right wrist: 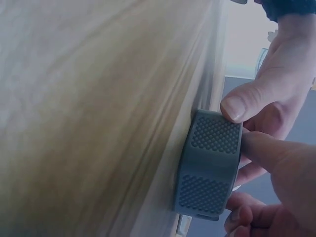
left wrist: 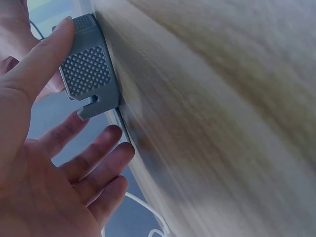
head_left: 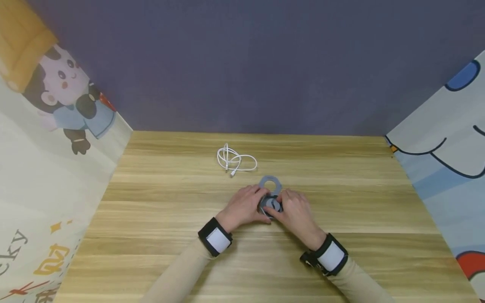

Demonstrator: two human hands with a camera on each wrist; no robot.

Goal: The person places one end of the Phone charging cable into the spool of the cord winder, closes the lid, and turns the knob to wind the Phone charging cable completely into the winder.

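Wooden tabletop (head_left: 341, 189) carries a flat-lying grey dimpled plastic puck (head_left: 270, 205), pinched between left hand (head_left: 244, 206) and right hand (head_left: 295, 212), grey ring (head_left: 270, 184) just beyond

Grey cable winder (head_left: 270, 204): a thick round body lying flat on the wooden table (head_left: 159, 219), its side wall patterned with panels of raised dots (right wrist: 211, 168) and cut by 1 keyhole-shaped slot (left wrist: 94, 100). Grey ring-shaped lid (head_left: 270, 183): flat on the table, just behind the winder, its centre hole open.
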